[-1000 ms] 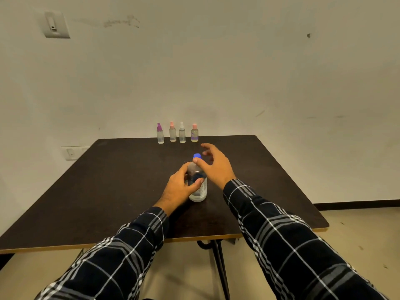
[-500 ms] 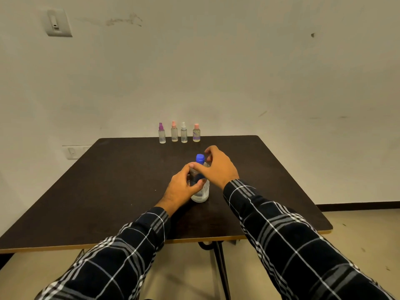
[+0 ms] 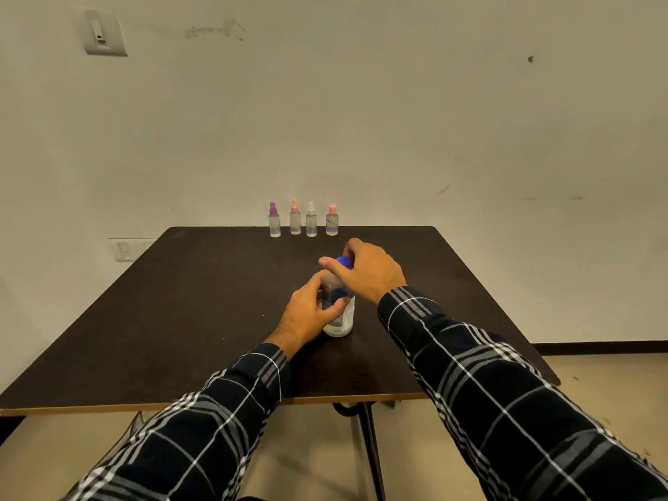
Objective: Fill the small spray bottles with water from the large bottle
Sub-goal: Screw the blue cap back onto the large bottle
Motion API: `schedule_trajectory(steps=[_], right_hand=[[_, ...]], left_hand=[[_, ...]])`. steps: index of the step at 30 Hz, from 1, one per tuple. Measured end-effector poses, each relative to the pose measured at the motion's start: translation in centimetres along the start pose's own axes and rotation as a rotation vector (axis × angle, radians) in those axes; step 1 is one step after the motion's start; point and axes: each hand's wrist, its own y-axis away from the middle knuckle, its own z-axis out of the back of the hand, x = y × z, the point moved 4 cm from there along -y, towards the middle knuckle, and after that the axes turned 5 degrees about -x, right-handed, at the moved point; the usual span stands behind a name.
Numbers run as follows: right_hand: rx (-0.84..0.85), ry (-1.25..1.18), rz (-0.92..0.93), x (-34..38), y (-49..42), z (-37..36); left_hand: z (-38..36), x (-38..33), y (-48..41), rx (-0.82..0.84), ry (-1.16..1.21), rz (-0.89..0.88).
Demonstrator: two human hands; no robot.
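A large clear bottle [image 3: 339, 321] with a blue cap [image 3: 343, 262] stands upright near the middle of the dark table [image 3: 202, 301]. My left hand [image 3: 307, 312] wraps around the bottle's body. My right hand [image 3: 368, 269] is closed over the blue cap from above. Several small spray bottles stand in a row at the table's far edge: one with a purple top [image 3: 274, 220], one with a pink top [image 3: 295, 218], one with a white top [image 3: 311, 220] and a wider one with a pink cap [image 3: 332, 221].
The table stands against a plain wall with a switch plate [image 3: 105, 33] high on the left and a socket [image 3: 124, 248] low on the left. The table's front edge [image 3: 180, 405] is close to me, a metal leg [image 3: 372, 450] below it.
My right hand has come down from open above the bottle to closed on the blue cap. My left hand has kept its hold on the bottle's body.
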Motion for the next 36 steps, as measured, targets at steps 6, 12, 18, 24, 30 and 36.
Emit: schedule_trajectory(steps=[6, 12, 18, 24, 30, 36], right_hand=[[0.169, -0.078, 0.082, 0.5, -0.7, 0.6], [0.261, -0.064, 0.133, 1.1, -1.4, 1.4], [0.060, 0.056, -0.027, 1.2, -1.4, 1.2], [-0.003, 0.149, -0.060, 0.9, -1.2, 1.4], [0.353, -0.090, 0.172, 0.4, -1.2, 1.5], [0.142, 0.137, 0.060, 0.9, -1.8, 1.9]], left_hand=[[0.0, 0.0, 0.1, -0.010, -0.004, -0.039], [0.2, 0.1, 0.1, 0.002, 0.020, -0.040], [0.1, 0.1, 0.1, -0.007, 0.011, -0.045], [0.1, 0.1, 0.1, -0.003, 0.038, -0.038], [0.1, 0.3, 0.0, -0.008, 0.015, -0.046], [0.1, 0.2, 0.0, -0.006, 0.006, -0.043]])
